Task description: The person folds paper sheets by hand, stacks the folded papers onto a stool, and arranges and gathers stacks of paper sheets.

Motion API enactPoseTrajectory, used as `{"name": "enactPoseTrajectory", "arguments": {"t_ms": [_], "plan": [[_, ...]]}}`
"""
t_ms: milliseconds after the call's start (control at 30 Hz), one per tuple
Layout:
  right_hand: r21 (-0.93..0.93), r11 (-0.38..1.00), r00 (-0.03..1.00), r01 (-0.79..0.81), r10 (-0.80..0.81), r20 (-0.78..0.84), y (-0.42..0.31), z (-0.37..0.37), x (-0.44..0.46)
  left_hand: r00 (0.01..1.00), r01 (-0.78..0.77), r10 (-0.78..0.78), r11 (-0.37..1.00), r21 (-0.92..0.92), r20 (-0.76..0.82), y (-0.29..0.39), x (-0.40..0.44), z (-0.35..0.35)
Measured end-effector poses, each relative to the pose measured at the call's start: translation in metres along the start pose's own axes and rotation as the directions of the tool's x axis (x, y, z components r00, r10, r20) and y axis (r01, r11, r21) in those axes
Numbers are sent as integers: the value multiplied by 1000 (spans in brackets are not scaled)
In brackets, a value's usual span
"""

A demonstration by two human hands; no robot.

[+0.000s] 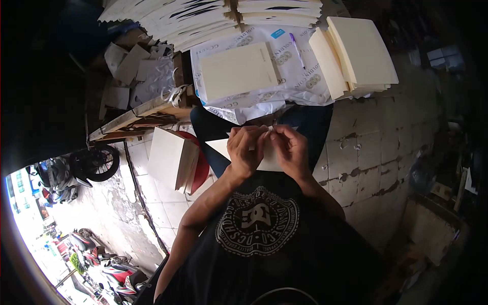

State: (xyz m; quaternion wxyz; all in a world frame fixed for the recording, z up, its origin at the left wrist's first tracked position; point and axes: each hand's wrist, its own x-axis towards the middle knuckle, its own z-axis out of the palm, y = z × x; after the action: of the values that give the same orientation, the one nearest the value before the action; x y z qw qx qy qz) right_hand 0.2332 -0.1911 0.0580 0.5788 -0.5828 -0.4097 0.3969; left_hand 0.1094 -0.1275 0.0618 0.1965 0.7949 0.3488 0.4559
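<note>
My left hand (pixel 246 149) and my right hand (pixel 290 151) are close together above my lap. Their fingertips meet in a pinch on a small white piece (pixel 270 129), perhaps string or paper, too small to name. Under the hands a cream card sheet (pixel 218 147) lies across my thighs, mostly covered by them. Just beyond, on the table, rests a cream folder or stack of card (pixel 239 71) with small print along one edge.
White printed wrapping (pixel 300 89) covers the table, with a purple pen (pixel 298 51) on it. Cream stacks stand at the back (pixel 173 23) and right (pixel 368 53). Another stack (pixel 173 160) sits on a red stool (pixel 202 170). Paper scraps (pixel 134 66) fill the left wooden bench.
</note>
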Motion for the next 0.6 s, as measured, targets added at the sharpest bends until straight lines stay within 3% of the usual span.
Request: {"name": "enactPoseTrajectory", "arguments": {"t_ms": [167, 267, 300, 333, 400, 433, 467, 500, 567, 600], "plan": [[46, 997, 998, 59, -61, 24, 4, -6, 4, 998, 18, -14, 997, -78, 63, 6, 0, 1], [102, 994, 997, -47, 41, 64, 2, -11, 7, 1000, -5, 8, 992, -124, 24, 1, 2, 5], [-11, 1000, 998, 11, -10, 59, 0, -15, 9, 996, -73, 76, 992, -102, 35, -5, 5, 0], [-196, 960, 979, 200, -201, 16, -7, -22, 14, 989, -137, 141, 987, -77, 45, -14, 10, -10], [-418, 887, 968, 194, -243, -66, -24, -55, 17, 982, -183, 175, 975, 124, 78, -47, 25, -41], [-395, 898, 956, 193, -263, -128, -32, -74, 16, 985, -167, 170, 961, 220, 7, -73, 34, -55], [-406, 905, 957, 131, -222, -188, -45, -97, 11, 974, -204, 223, 927, 314, -27, -128, 37, -71], [-325, 944, 958, -48, -48, -281, -64, -118, 3, 975, -183, 219, 873, 452, -29, -149, 60, -99], [-195, 958, 946, 210, -250, -207, -72, -164, -9, 981, -11, 138, 745, 668, -138, -223, 87, -144], [-40, 942, 921, 333, -334, -201, -81, -163, -8, 984, 139, -11, 670, 729, -177, -253, 93, -163]]}}
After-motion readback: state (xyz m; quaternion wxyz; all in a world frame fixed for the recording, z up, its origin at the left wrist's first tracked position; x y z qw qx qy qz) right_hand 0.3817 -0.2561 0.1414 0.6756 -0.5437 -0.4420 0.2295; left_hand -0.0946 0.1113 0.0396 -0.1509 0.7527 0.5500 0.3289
